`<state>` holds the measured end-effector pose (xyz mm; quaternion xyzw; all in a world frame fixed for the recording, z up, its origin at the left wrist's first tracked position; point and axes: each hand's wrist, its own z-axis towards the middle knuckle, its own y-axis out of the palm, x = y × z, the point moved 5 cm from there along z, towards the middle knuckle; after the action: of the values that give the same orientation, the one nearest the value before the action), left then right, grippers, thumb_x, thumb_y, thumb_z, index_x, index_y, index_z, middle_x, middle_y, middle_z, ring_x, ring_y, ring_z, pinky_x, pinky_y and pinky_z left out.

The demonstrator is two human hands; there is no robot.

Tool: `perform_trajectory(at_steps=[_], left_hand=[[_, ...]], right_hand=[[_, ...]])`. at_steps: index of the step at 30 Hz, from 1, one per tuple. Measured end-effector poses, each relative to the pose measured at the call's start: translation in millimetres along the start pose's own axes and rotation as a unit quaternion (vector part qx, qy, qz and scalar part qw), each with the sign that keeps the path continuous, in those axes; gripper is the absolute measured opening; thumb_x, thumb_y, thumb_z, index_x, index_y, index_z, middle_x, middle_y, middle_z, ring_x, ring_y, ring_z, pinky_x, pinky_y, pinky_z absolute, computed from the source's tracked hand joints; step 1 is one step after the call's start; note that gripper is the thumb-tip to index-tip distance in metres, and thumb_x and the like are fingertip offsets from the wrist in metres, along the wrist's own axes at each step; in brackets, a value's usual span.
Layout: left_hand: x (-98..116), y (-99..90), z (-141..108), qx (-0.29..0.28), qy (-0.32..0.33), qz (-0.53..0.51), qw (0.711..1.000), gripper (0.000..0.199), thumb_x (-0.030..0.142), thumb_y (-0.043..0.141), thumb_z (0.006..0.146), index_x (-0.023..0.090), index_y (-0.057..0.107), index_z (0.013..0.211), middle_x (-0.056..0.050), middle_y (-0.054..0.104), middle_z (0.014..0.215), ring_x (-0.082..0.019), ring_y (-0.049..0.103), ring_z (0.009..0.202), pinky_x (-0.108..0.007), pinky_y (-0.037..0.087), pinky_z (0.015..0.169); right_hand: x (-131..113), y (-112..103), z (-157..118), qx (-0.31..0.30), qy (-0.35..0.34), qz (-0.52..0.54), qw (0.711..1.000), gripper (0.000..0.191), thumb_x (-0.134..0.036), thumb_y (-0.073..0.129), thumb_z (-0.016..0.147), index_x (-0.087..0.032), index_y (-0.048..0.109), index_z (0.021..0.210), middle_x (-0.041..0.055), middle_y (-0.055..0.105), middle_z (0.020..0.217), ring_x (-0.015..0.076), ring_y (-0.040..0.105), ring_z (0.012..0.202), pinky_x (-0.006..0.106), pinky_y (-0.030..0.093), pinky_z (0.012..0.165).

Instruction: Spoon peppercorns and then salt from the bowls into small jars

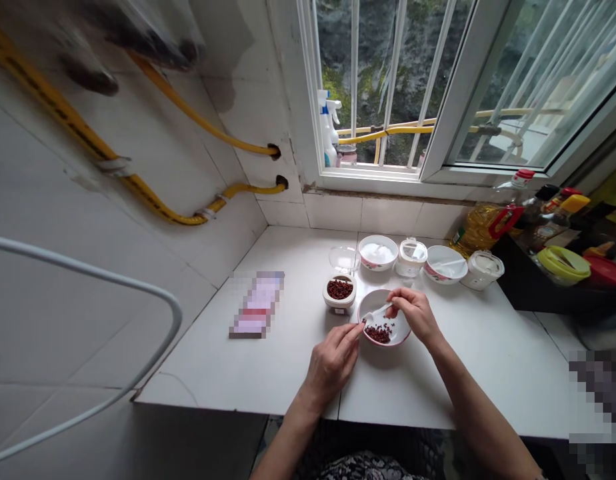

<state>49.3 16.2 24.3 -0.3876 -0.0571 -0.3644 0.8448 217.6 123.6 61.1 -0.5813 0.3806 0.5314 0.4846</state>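
The right hand's (412,313) fingers are clamping the spoon (379,312) over the bowl (399,328); the left's (334,359), held together, are meeting its rim.

the jar (339,301) is white, the oil (475,227) golden, the peppercorns (379,333) dark red.

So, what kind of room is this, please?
Most likely a home kitchen: a bottle of oil stands by the other bottles, and bowls and lidded jars line the white tiled counter.
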Motion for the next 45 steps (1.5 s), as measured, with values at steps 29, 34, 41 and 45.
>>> perform_trajectory(at_steps=[29, 34, 41, 45], left_hand=[[1, -0.4, 1, 0.009, 0.007, -0.001, 1.000, 0.041, 0.007, 0.047, 0.093, 0.019, 0.054, 0.132, -0.009, 0.068, 0.110, -0.019, 0.066, 0.098, -0.028, 0.058, 0.084], [0, -0.4, 1, 0.008, 0.007, 0.002, 1.000, 0.041, 0.008, 0.048, 0.094, 0.019, 0.053, 0.132, -0.009, 0.068, 0.110, -0.018, 0.067, 0.098, -0.028, 0.058, 0.083], [0, -0.6, 0, 0.010, 0.005, 0.000, 1.000, 0.043, 0.007, 0.047, 0.093, 0.020, 0.053, 0.134, -0.009, 0.068, 0.110, -0.018, 0.067, 0.098, -0.028, 0.058, 0.084], [0, 0.4, -1, 0.009, 0.005, -0.002, 1.000, 0.043, 0.007, 0.048, 0.093, 0.019, 0.053, 0.133, -0.009, 0.068, 0.110, -0.018, 0.066, 0.099, -0.028, 0.058, 0.084]], right_hand=[[-1, -9, 0, 0.038, -0.064, -0.095, 0.993, 0.014, -0.027, 0.050, 0.078, -0.021, 0.062, 0.073, -0.0004, 0.067, 0.054, 0.0176, 0.062, 0.054, 0.029, 0.048, 0.060], [0, -10, 0, 0.039, -0.044, -0.084, 0.995, 0.014, -0.028, 0.050, 0.077, -0.021, 0.062, 0.072, -0.0005, 0.066, 0.053, 0.0175, 0.061, 0.054, 0.029, 0.047, 0.059], [0, -12, 2, 0.046, -0.035, -0.062, 0.996, 0.014, -0.030, 0.052, 0.074, -0.021, 0.062, 0.070, -0.0002, 0.066, 0.053, 0.0169, 0.059, 0.053, 0.029, 0.047, 0.059], [3, -13, 3, 0.046, -0.018, -0.027, 0.998, 0.014, -0.031, 0.054, 0.072, -0.021, 0.063, 0.070, -0.0003, 0.066, 0.052, 0.0164, 0.058, 0.053, 0.029, 0.047, 0.059]])
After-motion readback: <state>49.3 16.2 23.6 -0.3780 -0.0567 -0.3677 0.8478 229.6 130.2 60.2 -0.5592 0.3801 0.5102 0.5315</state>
